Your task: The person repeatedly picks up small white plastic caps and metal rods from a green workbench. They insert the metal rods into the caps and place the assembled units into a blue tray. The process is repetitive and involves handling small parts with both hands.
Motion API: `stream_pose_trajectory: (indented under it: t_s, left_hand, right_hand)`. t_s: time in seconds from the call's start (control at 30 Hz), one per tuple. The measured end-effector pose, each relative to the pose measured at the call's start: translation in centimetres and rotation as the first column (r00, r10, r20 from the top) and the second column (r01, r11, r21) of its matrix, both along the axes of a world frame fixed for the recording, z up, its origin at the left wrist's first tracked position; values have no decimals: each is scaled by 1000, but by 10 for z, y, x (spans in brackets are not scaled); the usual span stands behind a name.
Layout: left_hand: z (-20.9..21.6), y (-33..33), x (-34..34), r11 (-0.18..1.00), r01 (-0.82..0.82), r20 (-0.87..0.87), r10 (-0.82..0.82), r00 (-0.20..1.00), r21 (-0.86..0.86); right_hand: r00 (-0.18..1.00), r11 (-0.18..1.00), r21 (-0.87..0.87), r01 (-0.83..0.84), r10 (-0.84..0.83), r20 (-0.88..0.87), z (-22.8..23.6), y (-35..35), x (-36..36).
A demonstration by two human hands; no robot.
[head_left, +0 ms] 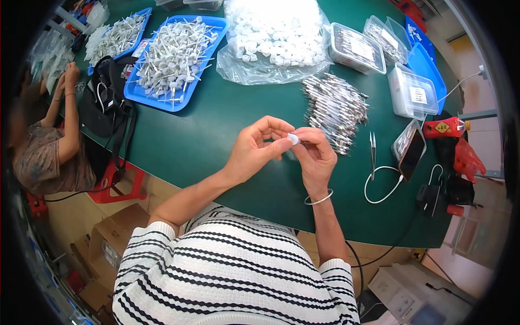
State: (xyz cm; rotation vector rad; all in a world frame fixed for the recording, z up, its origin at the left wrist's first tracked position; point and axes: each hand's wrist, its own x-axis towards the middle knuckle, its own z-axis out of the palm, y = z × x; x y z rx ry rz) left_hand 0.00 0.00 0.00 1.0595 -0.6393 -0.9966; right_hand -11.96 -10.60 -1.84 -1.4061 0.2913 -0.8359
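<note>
My left hand point(250, 150) and my right hand point(315, 158) meet above the green table, in front of my striped top. Between the left thumb and fingers is a small white plastic cap point(293, 139). The right thumb and forefinger are closed on a thin metal part at the cap's right side, mostly hidden by the fingers. Just beyond the right hand lies a heap of slim metal-and-clear rods point(336, 111). Further back, loose white caps point(281, 46) are piled on a clear plastic bag point(244, 73).
A blue tray point(176, 104) of white-headed stems stands left of the bag; a black bag point(103, 111) is beside it. Tweezers point(372, 154), a cabled phone point(413, 153) and clear boxes point(413, 92) lie right. Another person's arm point(70, 124) rests at the far left.
</note>
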Motion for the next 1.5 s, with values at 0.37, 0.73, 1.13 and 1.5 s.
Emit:
stream_pose_trajectory:
  t_s: [0.37,0.73,1.13,1.5]
  left_hand:
    - [6,4,5,999,-52,45,51,998,6]
    - [10,8,9,998,-42,341,56,938,-48]
    - [26,-4,45,968,248,653,-170,738,-28]
    - [0,-11,42,994,111,242,-109,964,6]
  right_hand:
    - [996,993,90,-72,76,-36,0,3,3]
    - [993,991,98,-92,99,-67,0,-1,-2]
    - [949,917,334,-218,279,-147,6,-5,-7]
    - [972,761,615,-205,230,39,12,-12,-6]
